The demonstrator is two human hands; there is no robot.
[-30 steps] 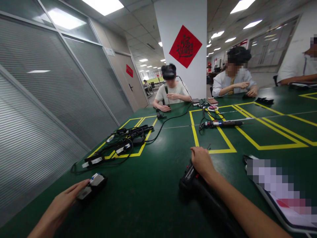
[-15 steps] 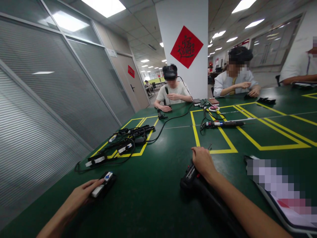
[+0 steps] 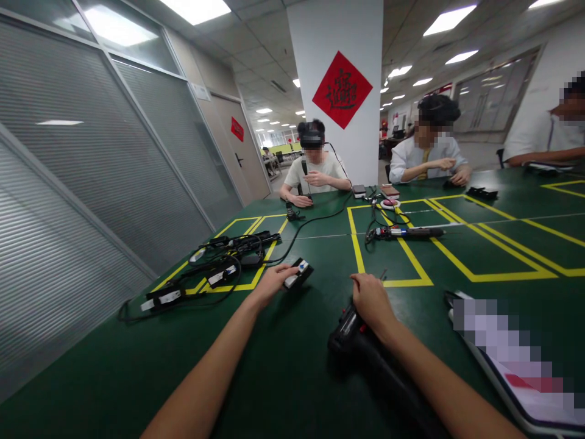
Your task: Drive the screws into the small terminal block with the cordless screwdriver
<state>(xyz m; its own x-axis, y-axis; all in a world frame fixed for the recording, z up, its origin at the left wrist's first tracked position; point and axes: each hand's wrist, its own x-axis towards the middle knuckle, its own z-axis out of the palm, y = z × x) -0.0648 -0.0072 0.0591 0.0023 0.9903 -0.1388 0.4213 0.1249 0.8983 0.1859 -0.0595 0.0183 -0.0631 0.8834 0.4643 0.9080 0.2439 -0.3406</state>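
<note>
A small black box with a white label and a blue mark (image 3: 297,274) is pinched in my left hand (image 3: 272,284), over the table in front of me. My right hand (image 3: 372,300) is wrapped round the front of a black handheld tool with red buttons (image 3: 340,336). The tool's thick black body runs back under my right forearm, which hides part of it. A thin metal tip (image 3: 384,274) juts out beyond my fingers. The exact kind of tool cannot be made out.
Black boxes with white labels (image 3: 222,275) and cables lie at left. A pen-like tool (image 3: 414,233) lies ahead, inside yellow tape frames (image 3: 406,283). At right rests a tablet-like device (image 3: 507,366), its screen blurred. Across the green table (image 3: 274,378) people sit, one wearing a headset (image 3: 312,135).
My left hand has carried the labelled box right and forward across the table, closer to my right hand. My right hand keeps its hold on the tool. The view has shifted slightly.
</note>
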